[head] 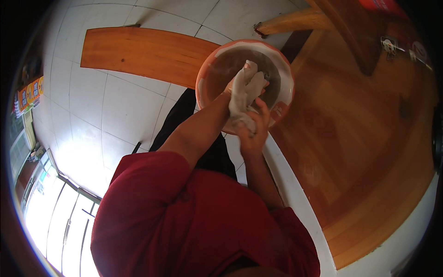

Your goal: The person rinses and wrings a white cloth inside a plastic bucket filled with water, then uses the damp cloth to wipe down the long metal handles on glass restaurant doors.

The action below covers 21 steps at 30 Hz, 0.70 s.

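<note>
A wet white cloth (238,95) is held bunched and folded over a round basin (201,85) with an orange-pink rim. Murky brownish water (218,74) lies in the basin. My left hand (228,88) is mostly hidden by the cloth, which drapes over its palm; the thumb tip and some fingertips show past its edges. Nearer to my body, my right hand (255,130) pinches the bunched lower end of the cloth between thumb and fingers. Both hands are above the near half of the basin, out of the water as far as I can see.
A narrow wooden bench (138,48) reaches from the left up to the basin. To the right spreads a broad brown wooden surface (328,155) with a pale edge. A thick wooden leg (297,22) stands beyond. White floor tiles (124,104) and bright glass doors (62,214) lie left.
</note>
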### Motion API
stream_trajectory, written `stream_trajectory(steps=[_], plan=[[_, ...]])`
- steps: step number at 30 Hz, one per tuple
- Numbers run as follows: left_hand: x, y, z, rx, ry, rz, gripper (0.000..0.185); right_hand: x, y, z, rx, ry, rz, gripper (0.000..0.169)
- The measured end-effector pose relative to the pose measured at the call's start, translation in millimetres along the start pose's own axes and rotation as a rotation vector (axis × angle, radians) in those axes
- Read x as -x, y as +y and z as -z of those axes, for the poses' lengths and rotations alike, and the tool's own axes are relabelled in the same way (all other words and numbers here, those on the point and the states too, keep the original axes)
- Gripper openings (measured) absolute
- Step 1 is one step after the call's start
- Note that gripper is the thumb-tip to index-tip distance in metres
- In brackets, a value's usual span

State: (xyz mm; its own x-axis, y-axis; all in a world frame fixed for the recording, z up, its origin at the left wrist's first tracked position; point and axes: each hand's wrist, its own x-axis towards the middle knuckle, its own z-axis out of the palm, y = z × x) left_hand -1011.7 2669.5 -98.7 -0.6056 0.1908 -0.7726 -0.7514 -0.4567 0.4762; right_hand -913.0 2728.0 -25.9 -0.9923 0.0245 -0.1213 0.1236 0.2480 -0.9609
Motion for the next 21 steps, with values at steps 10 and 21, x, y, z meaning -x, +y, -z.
stream_trajectory(steps=[10,21], plan=[[-13.7,-25.6,11.7,0.716,-0.230,0.042,0.018,-16.4,14.6,-27.1,0.567,0.118,0.137,0.046],[-34.1,-102.2,-19.8,0.764,0.055,-0.792,0.023,-38.7,93.3,-9.4,0.365,0.233,0.262,0.020]])
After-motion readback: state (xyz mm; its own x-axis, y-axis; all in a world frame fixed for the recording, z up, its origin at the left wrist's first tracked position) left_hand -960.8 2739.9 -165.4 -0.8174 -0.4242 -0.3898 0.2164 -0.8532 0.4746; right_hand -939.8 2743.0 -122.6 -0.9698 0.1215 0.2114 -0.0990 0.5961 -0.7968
